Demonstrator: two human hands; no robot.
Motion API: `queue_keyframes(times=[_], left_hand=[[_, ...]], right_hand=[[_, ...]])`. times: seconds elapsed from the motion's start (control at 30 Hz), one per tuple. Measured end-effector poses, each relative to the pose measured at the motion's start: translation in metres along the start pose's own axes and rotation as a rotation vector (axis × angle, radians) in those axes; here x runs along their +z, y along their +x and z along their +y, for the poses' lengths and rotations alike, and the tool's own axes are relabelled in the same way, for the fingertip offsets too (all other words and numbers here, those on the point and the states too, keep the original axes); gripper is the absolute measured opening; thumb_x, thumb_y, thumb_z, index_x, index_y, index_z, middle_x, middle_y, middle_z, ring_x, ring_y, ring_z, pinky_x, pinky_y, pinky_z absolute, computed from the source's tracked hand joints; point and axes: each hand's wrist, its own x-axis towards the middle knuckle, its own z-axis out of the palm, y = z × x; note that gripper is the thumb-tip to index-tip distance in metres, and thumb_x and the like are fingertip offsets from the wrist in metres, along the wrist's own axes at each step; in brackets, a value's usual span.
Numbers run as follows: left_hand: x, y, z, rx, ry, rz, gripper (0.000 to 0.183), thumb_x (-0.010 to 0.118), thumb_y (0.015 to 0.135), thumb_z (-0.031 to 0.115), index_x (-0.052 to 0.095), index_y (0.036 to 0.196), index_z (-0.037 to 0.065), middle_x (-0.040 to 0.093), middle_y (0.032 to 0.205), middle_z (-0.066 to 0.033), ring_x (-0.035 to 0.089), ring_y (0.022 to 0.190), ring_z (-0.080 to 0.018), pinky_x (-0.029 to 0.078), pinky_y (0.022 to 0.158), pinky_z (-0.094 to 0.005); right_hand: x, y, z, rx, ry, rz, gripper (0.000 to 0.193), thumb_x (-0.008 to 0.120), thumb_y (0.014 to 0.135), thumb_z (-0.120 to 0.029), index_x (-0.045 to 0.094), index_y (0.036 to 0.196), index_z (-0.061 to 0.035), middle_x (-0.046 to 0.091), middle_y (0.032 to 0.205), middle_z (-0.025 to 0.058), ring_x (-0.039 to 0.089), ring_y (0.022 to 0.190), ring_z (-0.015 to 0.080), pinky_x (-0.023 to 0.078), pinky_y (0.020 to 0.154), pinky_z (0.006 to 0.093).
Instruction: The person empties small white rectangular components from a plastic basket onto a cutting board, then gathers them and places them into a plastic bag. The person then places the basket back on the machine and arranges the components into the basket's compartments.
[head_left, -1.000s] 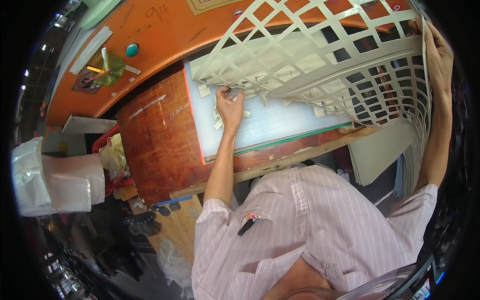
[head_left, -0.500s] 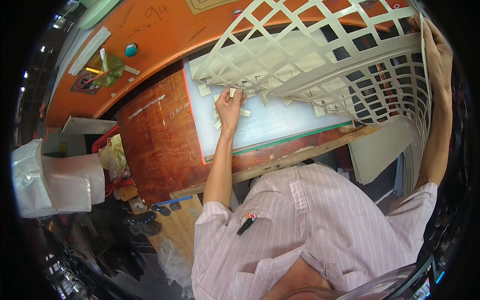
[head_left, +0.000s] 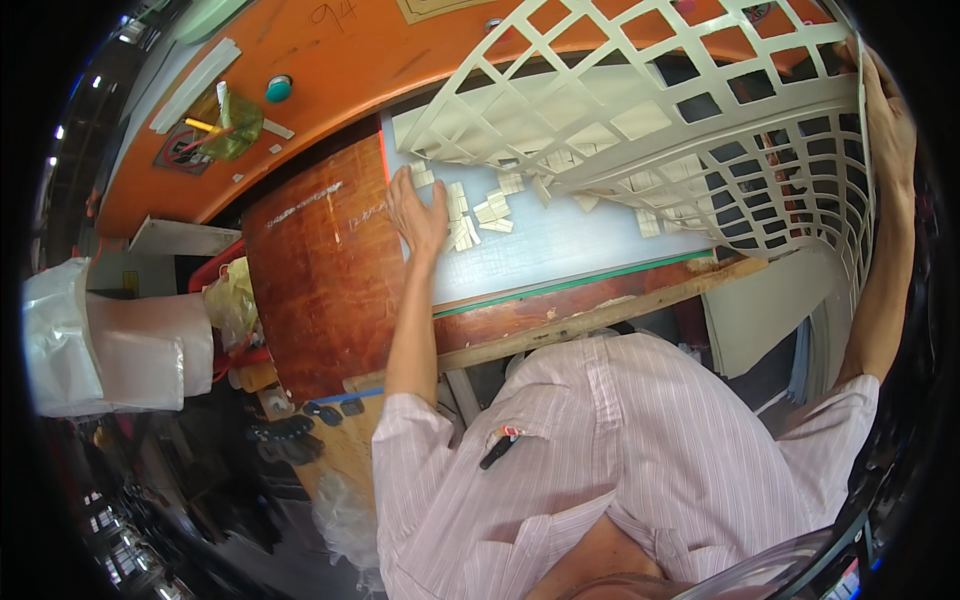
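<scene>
A large pale sheet (head_left: 640, 185) full of diamond and square cut-outs curves over the right part of a white board (head_left: 560, 265). My right hand (head_left: 890, 135) grips its raised right edge, though its fingertips are partly hidden behind the sheet. Several small pale cut pieces (head_left: 493, 212) lie scattered on the board, some beneath the sheet and seen through its holes. My left hand (head_left: 418, 215) is at the board's left edge beside these pieces. Its thumb and fingers are apart, with nothing visible between them.
The board lies on a worn reddish-brown wooden table (head_left: 310, 300), under an orange machine body (head_left: 340, 70) with a green button (head_left: 279, 88). A yellow mesh holder with pens (head_left: 235, 130) is fixed there. White wrapped bundles (head_left: 140, 350) stand at left; a pale sheet (head_left: 770, 305) hangs below the table's right side.
My left hand has let go of a small pale piece and moved left to the board's edge, its fingers spreading. The right hand still holds the sheet. The view has shifted slightly.
</scene>
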Motion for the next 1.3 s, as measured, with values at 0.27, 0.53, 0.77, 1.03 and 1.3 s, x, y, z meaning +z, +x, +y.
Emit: queue_keyframes(times=[0.27,0.53,0.77,1.03,1.3], left_hand=[[0.004,0.023,-0.012,0.126,-0.016,-0.209,0.04,0.065,0.094,0.016,0.062,0.126,-0.007,0.061,0.133,-0.0258,0.054,0.129,-0.0428,0.041,0.111,-0.0486],[-0.031,-0.029,0.006,0.161,-0.088,-0.286,0.032,0.065,0.094,0.015,0.068,0.119,-0.005,0.067,0.123,-0.023,0.061,0.119,-0.0419,0.047,0.105,-0.0471],[0.009,0.021,-0.001,-0.05,0.079,0.03,0.036,0.072,0.089,0.02,0.072,0.121,0.001,0.069,0.119,-0.0196,0.062,0.113,-0.037,0.045,0.102,-0.0468],[0.018,0.025,-0.011,-0.088,0.123,0.056,0.022,0.072,0.089,0.023,0.08,0.102,0.006,0.073,0.104,-0.0136,0.061,0.107,-0.0347,0.045,0.096,-0.0479],[-0.025,-0.044,0.063,0.216,0.049,-0.25,0.045,0.077,0.088,0.032,0.072,0.119,0.0,0.069,0.111,-0.0188,0.061,0.107,-0.0369,0.048,0.098,-0.0478]], right_hand=[[0.002,0.004,-0.004,0.004,0.009,0.024,0.038,0.06,0.107,-0.034,0.071,0.132,-0.007,0.075,0.12,0.0075,0.068,0.114,0.0146,0.051,0.1,0.0268],[0.005,0.003,0.004,0.047,0.017,0.039,0.04,0.059,0.108,-0.034,0.07,0.133,-0.0056,0.074,0.122,0.0081,0.067,0.116,0.0158,0.049,0.103,0.0264],[0.006,0.008,0.004,0.024,0.082,0.021,0.04,0.058,0.108,-0.033,0.069,0.134,-0.0043,0.074,0.123,0.0088,0.067,0.114,0.0154,0.049,0.102,0.026],[0.011,-0.002,-0.033,-0.072,0.111,0.071,0.036,0.06,0.107,-0.031,0.073,0.126,-0.0029,0.076,0.114,0.0068,0.069,0.101,0.0119,0.054,0.089,0.0261],[0.036,-0.015,-0.086,-0.182,0.024,0.217,0.032,0.059,0.105,-0.016,0.067,0.081,0.0027,0.058,0.067,-0.0048,0.049,0.061,0.0031,0.04,0.053,0.024]])
